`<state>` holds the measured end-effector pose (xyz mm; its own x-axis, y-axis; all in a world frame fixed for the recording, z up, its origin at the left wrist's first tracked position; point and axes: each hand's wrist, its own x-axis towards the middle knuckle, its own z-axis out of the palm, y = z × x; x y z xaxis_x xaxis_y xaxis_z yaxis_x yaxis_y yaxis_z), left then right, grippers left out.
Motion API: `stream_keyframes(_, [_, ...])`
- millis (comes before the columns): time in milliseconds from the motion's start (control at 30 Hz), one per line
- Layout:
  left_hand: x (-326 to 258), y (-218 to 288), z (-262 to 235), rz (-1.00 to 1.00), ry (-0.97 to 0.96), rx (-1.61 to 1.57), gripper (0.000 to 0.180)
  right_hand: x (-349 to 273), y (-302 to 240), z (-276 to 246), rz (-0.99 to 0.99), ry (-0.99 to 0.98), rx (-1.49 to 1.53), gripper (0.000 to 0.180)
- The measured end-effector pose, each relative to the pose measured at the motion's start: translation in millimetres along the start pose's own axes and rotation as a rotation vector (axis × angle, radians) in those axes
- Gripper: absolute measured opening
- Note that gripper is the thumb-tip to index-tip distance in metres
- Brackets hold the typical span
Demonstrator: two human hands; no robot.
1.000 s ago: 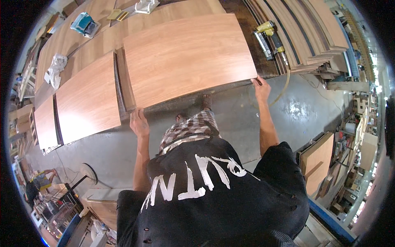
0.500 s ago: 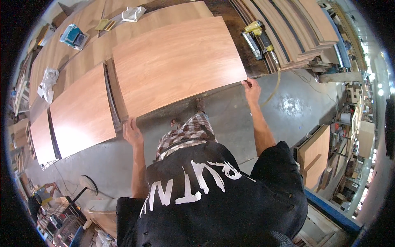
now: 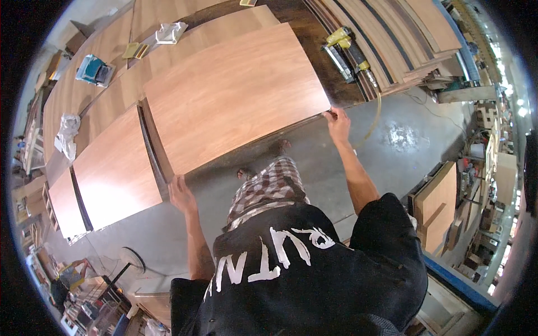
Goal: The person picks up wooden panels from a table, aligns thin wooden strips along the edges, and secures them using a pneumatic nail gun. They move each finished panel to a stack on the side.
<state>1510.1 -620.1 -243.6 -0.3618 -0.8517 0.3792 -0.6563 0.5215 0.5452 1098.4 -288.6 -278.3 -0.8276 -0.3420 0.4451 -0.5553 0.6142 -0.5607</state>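
Big wood panel [image 3: 235, 92] fills the middle of the view, lying flat on top of other boards on the bench. Its near edge runs from about 8 o'clock up to 3 o'clock and hangs right at the bench front, so there's nothing under that edge but grey floor [image 3: 392, 140]. Plenty of open floor toward 4 o'clock, between the bench and a cabinet [image 3: 434, 204] leaning way over on the right.

On the panel's left, there's a dark gap, then a second panel [image 3: 115, 171] sitting just beside it, so not much slack on that side. At 1 o'clock a yellow nail gun [image 3: 347, 47] lies on the dark bench top near the panel's far right corner, with a stack of boards [image 3: 409, 39] past it. Sander [image 3: 94, 70] and a rag [image 3: 67, 134] are well off at 10 o'clock.

Left hand [image 3: 180, 195] is on the near left corner, fingers wrapped around the panel edge. Right hand [image 3: 338, 123] is pinched on the near right corner, thumb on top. Hands are spread wide apart, one per corner. Can't tell if the panel is lifted off or just resting.
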Motion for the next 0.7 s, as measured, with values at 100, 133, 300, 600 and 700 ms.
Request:
stream_keyframes(100, [7,1,-5,0.02,-0.126,0.02,0.015,1,-2,-2,0.058,-0.025,0.02,0.028])
stream_keyframes(133, [1,-22,-5,0.033,-0.191,0.049,0.017,1,-8,-2,0.053,-0.02,0.016,0.028])
stream_keyframes(300, [-3,104,49,0.132,-0.011,0.137,0.038,-3,-7,-5,0.108,0.013,0.065,0.027])
stream_keyframes(600, [3,351,249,0.498,-0.413,0.12,0.054,8,-28,-27,0.135,-0.194,0.129,0.029])
stream_keyframes(700, [1,357,258,0.498,-0.494,0.224,0.059,42,-24,-49,0.123,-0.627,-0.056,0.033])
